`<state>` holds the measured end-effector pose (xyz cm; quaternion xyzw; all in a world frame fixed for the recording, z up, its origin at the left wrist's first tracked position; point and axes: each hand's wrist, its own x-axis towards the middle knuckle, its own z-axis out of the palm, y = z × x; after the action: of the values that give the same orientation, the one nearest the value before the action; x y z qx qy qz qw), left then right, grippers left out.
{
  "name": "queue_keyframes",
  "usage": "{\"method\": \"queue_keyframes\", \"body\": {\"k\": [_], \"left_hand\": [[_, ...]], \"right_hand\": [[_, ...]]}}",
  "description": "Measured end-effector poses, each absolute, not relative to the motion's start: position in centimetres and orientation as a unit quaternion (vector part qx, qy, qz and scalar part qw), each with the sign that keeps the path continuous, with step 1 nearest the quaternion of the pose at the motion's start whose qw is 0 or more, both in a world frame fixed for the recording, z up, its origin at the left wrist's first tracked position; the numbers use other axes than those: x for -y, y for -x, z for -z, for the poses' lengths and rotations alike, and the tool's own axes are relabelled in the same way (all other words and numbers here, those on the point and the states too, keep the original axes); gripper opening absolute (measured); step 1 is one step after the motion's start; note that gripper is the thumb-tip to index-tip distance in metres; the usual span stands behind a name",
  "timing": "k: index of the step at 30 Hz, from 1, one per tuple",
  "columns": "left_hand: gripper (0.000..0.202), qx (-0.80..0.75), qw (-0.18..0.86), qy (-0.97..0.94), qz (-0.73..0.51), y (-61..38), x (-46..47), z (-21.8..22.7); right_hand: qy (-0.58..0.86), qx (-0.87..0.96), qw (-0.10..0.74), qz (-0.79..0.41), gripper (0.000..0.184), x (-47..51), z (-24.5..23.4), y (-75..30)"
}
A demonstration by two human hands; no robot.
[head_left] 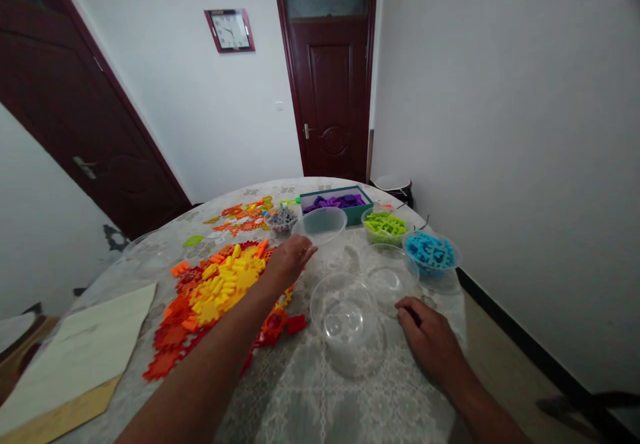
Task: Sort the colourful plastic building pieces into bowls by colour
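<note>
My left hand point(289, 262) reaches over the middle of the table, fingers pinched at the near rim of a clear plastic bowl point(323, 227). Left of that forearm lies a heap of yellow plastic pieces point(225, 284) on top of orange and red ones point(170, 337). My right hand point(433, 334) rests low at the right with fingers curled together and seems to hold nothing. Its fingertips are close to the edge of a clear round container point(393, 274). Between the hands stands another clear bowl point(345, 311), with no pieces visible in it.
Bowls of blue pieces point(431, 252), green pieces point(385, 224) and grey pieces point(281, 219) stand around a box point(361, 214) of purple pieces. More orange pieces point(245, 217) lie at the back left. A pale board point(80, 357) is at the left edge. Lace cloth point(320, 404) covers the table.
</note>
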<state>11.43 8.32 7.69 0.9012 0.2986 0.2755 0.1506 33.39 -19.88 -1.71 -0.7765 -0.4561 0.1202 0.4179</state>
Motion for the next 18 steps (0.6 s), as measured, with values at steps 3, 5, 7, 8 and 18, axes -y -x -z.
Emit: {"method": "queue_keyframes", "body": {"k": [3,5,7,8,18], "left_hand": [[0.021,-0.298,0.134,-0.914,-0.239,-13.1,-9.3,-6.1],[0.021,-0.302,0.136,-0.917,-0.224,-13.7,-9.6,-5.2],[0.021,-0.295,0.151,-0.917,-0.221,-13.8,-9.5,-4.5],[0.026,-0.292,0.162,-0.915,-0.227,-13.6,-9.3,-4.2],[0.03,-0.419,0.062,-0.888,-0.18,-3.1,-8.0,-3.7]], "right_hand": [[0.773,0.457,0.422,-0.124,0.034,19.8,1.5,-33.4],[0.772,0.458,0.423,-0.126,0.033,19.8,1.5,-33.5],[0.773,0.457,0.422,-0.126,0.034,19.9,1.6,-33.5],[0.774,0.455,0.422,-0.127,0.035,20.0,1.7,-33.6],[0.806,0.43,0.382,-0.142,0.042,20.5,3.1,-34.7]]}}
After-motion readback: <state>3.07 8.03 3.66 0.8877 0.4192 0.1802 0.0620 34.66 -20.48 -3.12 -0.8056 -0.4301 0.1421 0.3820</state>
